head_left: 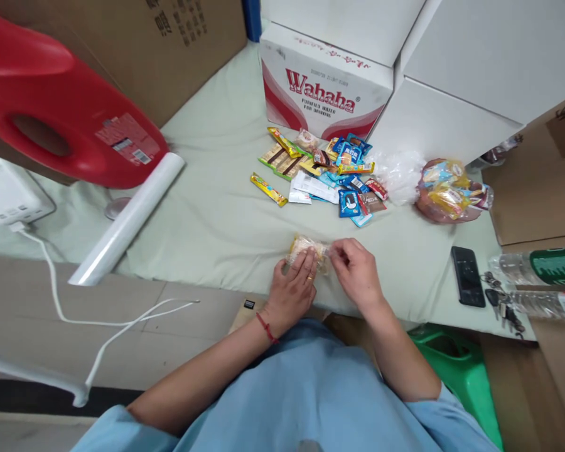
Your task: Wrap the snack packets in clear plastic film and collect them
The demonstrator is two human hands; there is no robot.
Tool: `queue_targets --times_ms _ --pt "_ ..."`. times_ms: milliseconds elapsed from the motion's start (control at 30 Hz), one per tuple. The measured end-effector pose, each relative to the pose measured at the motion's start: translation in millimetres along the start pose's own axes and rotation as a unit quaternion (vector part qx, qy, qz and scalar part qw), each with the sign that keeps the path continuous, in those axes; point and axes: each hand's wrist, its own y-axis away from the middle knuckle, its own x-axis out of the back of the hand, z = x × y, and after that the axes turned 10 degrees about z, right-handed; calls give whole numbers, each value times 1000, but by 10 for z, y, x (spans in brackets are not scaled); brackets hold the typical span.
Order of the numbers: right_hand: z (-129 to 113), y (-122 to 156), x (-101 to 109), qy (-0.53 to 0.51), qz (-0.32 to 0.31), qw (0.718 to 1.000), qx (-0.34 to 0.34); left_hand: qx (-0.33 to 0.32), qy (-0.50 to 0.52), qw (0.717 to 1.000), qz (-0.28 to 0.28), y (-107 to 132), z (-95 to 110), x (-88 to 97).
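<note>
A small snack in a clear and yellow plastic wrapper lies near the front edge of the cloth-covered table. The fingers of my left hand are stretched out flat across its top, pressing it against the cloth. At the packet's right end my right hand is closed, thumb and fingers pinching the clear end of the wrapper. Part of the packet is hidden under the left fingers. Beyond the hands lies a loose pile of packaged snacks, with a yellow snack stick at its left.
A Wahaha water carton stands behind the pile. To the right are a clear bag of snacks, a phone, keys and plastic bottles. A red jug and a white roll are at the left.
</note>
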Motion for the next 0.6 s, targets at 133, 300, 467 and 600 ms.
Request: queue_targets --times_ms 133,300,467,600 --pt "-266 -237 -402 95 -73 992 24 12 34 999 -8 -18 -18 84" --pt "-377 -184 -652 112 -79 988 77 33 102 994 9 136 -167 291" --pt "-426 56 -683 159 -54 979 119 37 139 979 143 450 -430 411" --pt "-477 60 -796 203 -71 971 107 83 130 973 174 486 -621 424"
